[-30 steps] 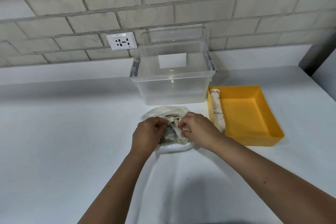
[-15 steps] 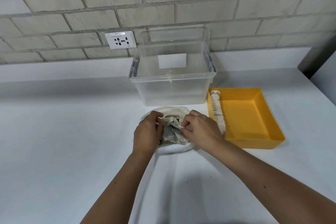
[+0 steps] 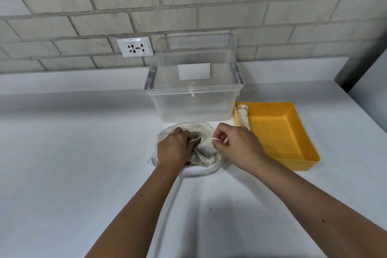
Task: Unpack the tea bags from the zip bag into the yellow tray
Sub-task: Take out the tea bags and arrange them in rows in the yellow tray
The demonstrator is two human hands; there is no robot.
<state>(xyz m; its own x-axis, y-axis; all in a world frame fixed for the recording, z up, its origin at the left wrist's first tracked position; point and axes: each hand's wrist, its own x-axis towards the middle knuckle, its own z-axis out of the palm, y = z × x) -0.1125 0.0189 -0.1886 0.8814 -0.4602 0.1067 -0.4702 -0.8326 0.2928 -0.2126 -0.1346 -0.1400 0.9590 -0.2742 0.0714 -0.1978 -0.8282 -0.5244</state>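
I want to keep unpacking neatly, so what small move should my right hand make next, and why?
Probably lift the tea bag clear and carry it right into the yellow tray. The right hand pinches it just above the zip bag, the left hand holds that bag, and a row of tea bags lines the tray's left wall.
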